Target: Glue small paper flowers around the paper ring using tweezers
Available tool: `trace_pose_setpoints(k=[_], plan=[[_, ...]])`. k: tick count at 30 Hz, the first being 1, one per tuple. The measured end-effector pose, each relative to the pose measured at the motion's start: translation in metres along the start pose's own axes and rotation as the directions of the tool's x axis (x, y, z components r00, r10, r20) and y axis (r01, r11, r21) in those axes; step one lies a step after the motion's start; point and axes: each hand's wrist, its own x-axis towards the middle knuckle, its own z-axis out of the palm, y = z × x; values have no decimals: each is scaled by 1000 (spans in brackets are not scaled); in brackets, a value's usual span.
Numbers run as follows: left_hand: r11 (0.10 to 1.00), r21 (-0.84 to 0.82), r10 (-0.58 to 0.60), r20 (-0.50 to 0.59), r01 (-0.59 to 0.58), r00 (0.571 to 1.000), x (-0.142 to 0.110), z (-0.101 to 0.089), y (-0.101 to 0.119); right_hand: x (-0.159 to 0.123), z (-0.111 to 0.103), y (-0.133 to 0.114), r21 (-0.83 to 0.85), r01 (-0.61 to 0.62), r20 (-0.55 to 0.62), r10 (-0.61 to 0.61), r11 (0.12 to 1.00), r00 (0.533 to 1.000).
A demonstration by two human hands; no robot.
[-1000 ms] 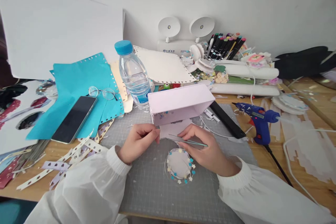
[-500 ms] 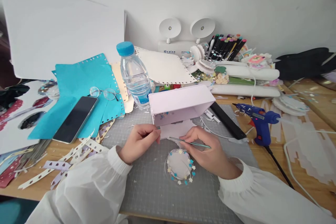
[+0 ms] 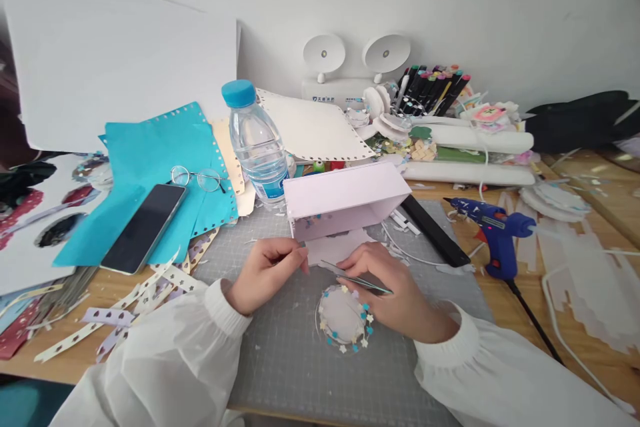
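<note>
Tweezers [image 3: 367, 285] are pinched in my right hand [image 3: 393, 293], their thin tips pointing left toward my other hand. My left hand [image 3: 270, 270] is closed, thumb against forefinger; whatever sits in that pinch is too small to make out. Just beyond both hands stands an open pale lilac paper box [image 3: 345, 190] on its side, with small coloured bits showing inside. A torn white sheet [image 3: 333, 247] lies in front of it. Below my right hand, a round white disc [image 3: 343, 317] rests on the grey cutting mat [image 3: 290, 367], ringed by a string of blue, white and cream flowers.
A water bottle [image 3: 257, 140] stands behind the box. Left are a phone [image 3: 145, 227], glasses [image 3: 207, 179] on blue paper [image 3: 150, 153], and punched strips [image 3: 115, 313]. On the right lie a black bar [image 3: 435, 230] and a blue glue gun [image 3: 495, 233] with its cable.
The tweezers have turned slightly in my right hand, their rear end now lower and further left. My left hand has barely shifted, and the box and disc stay in place.
</note>
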Motion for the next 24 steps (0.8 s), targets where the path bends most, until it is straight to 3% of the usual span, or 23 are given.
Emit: trace_pose_setpoints(k=[8, 13, 16, 24], plan=[[1000, 13, 6, 15, -6, 1000, 1, 0, 1, 0, 1, -5, 36, -23, -67, 25, 999, 997], [1000, 5, -6, -14, 6, 1000, 1, 1, 0, 1, -7, -11, 235, -213, -163, 254, 948, 953], [1000, 2, -13, -30, 13, 999, 0, 1, 1, 2, -11, -12, 288, -263, -203, 327, 921, 923], [999, -36, -9, -69, 6, 998, 0, 2, 2, 2, -2, 1, 98, -224, -232, 241, 970, 942]])
